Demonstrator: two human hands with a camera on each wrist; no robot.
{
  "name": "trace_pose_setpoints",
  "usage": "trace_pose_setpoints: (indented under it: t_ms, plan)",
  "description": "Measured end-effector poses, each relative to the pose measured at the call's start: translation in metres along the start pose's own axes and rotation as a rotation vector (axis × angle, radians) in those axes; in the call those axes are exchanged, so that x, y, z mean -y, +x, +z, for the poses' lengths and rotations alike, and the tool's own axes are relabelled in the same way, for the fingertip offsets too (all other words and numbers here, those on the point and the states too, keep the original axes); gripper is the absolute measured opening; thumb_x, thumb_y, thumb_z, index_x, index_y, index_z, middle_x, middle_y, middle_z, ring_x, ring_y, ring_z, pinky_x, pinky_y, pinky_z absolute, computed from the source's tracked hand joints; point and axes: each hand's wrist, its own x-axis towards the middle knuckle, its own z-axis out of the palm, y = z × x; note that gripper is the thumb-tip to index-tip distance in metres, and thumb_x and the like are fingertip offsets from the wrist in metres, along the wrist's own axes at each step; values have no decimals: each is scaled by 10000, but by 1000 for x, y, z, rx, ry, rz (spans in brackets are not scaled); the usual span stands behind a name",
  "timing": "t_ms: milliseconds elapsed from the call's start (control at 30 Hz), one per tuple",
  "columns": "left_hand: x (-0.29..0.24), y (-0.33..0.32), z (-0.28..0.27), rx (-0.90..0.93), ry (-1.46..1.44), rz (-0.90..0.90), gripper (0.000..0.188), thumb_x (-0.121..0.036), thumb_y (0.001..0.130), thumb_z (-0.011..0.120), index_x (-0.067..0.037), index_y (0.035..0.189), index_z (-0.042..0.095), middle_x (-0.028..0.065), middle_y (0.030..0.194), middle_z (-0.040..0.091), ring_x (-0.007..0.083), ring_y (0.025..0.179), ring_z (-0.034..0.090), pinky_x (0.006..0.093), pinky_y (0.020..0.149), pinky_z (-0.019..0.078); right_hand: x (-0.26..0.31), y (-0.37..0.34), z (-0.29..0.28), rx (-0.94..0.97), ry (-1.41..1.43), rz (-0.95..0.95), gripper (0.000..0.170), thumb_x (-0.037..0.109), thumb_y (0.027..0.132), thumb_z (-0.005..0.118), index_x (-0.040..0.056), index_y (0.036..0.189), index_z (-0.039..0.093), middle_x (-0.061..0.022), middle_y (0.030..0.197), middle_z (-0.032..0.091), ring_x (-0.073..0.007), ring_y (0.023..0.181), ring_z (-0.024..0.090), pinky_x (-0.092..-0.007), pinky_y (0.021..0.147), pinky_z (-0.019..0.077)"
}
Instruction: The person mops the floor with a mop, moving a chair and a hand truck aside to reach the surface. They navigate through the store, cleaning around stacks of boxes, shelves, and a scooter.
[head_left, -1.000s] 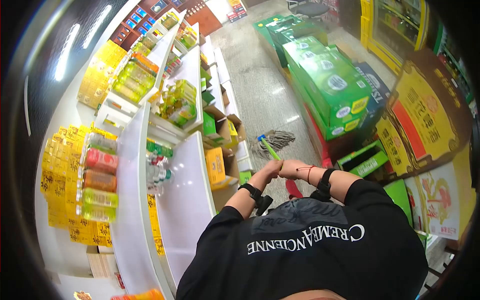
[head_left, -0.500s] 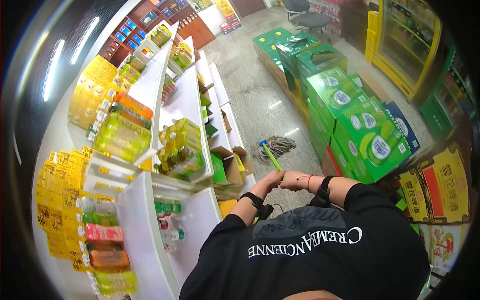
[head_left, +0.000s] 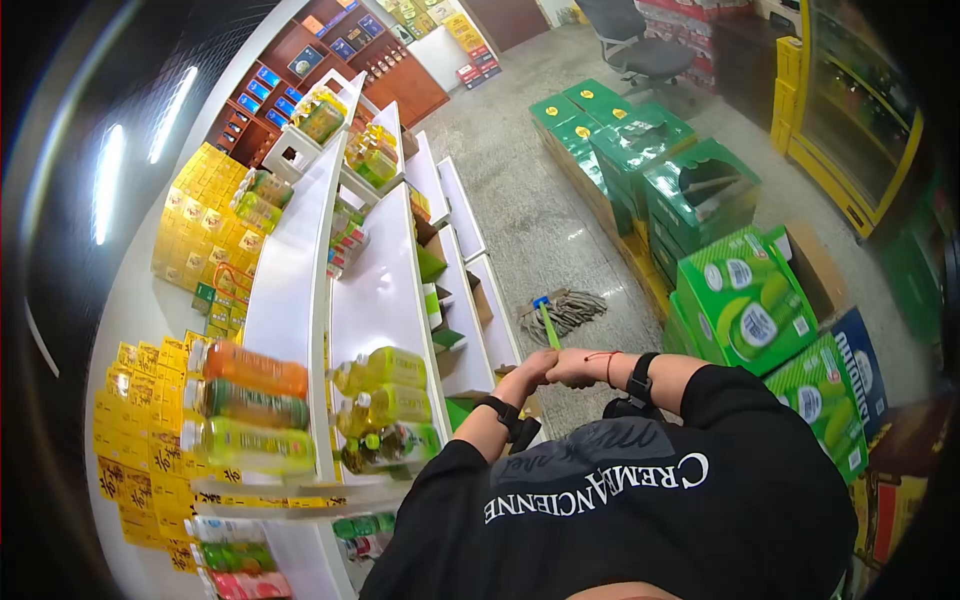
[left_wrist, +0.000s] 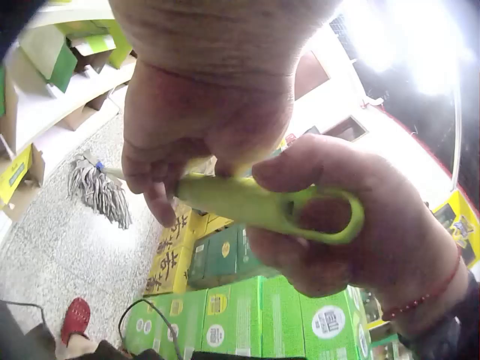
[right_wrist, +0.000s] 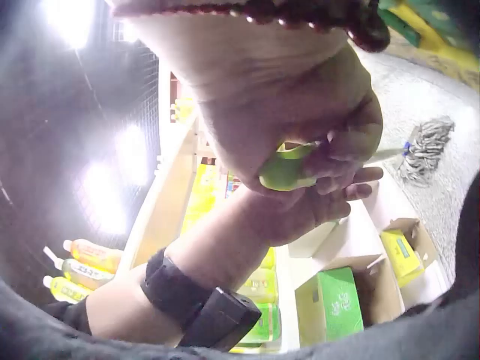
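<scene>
A string mop (head_left: 572,314) with grey strands and a blue clamp lies with its head on the floor ahead of me. Both hands hold its green handle (left_wrist: 240,202) close together in front of my body. My right hand (left_wrist: 367,202), with a red beaded bracelet at the wrist, grips the looped end, thumb along the top. Farther down, my left hand (left_wrist: 210,112) has its fingers bent around the handle. In the right wrist view, the right hand (right_wrist: 300,112) covers much of the grip, while the left hand (right_wrist: 289,214) is just below it.
White shelves (head_left: 375,265) with drink bottles (head_left: 255,370) and open cartons line the left side. Stacked green cartons (head_left: 740,300) stand on the right, with a yellow-framed cooler (head_left: 850,130) beyond. A grey chair (head_left: 640,50) stands farther up the aisle floor (head_left: 500,190).
The shelves and cartons have slid down and back in the head view as I move forward along the aisle. The mop head has come along, and both hands keep their grip.
</scene>
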Motion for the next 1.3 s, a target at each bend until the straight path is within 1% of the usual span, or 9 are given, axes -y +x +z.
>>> trace_pose_setpoints:
  t_ms: [33,167,267,433,533,700,767,1167,1300]
  plan:
    - [14,12,-15,25,406,386,353,-266,699,546,-43,973,546,147,893,566,295,814,542,342,667,451,7,11,-13,-8,-10,-69,297,318,694,566,21,696,560,-75,526,510,-181,414,475,-313,371,355]
    - [-33,32,-44,39,-41,-102,377,-190,623,599,-46,965,536,197,938,547,375,883,514,395,747,427,23,43,-49,-19,-174,-2,314,322,709,541,11,695,583,-116,554,544,-224,470,527,-343,429,393]
    - [-3,70,-59,55,401,193,352,-179,656,585,-41,975,525,197,908,547,381,864,517,409,730,424,19,71,-71,15,-168,21,340,340,718,524,5,687,574,-96,570,556,-210,482,543,-325,444,431]
    - [26,128,-94,8,368,326,281,-208,733,546,-24,944,522,168,802,559,334,732,549,387,621,438,43,100,-120,-39,-203,14,373,362,718,517,-4,724,588,-127,619,589,-231,522,580,-333,473,449]
    - [14,163,-122,-9,-183,-115,359,-361,854,419,-17,891,515,43,592,487,134,436,427,283,378,325,60,132,-149,-124,-268,2,347,340,728,499,8,716,597,-117,608,591,-237,521,581,-336,477,448]
    - [48,231,-184,63,-140,-99,386,-362,850,421,-3,955,519,72,652,527,155,456,443,297,390,336,77,220,-194,-113,-346,9,373,354,746,472,9,660,583,-104,567,578,-227,500,571,-346,462,437]
    - [40,251,-216,-47,-284,-357,405,-378,847,417,-8,975,518,73,667,526,156,461,441,296,391,335,100,252,-213,-111,-336,57,384,360,753,464,9,650,580,-106,568,576,-222,488,563,-346,461,435]
    - [72,378,-379,76,-115,-136,392,-397,826,447,-15,882,518,66,601,501,137,420,422,286,357,316,184,393,-324,-179,-404,105,369,325,781,426,9,734,610,-132,629,591,-245,579,581,-363,553,435]
    - [66,421,-419,90,-268,-327,387,-378,840,436,-8,939,496,57,606,493,123,411,390,280,352,286,189,446,-366,-212,-417,65,390,333,800,411,7,704,602,-115,615,592,-232,565,582,-357,528,437]
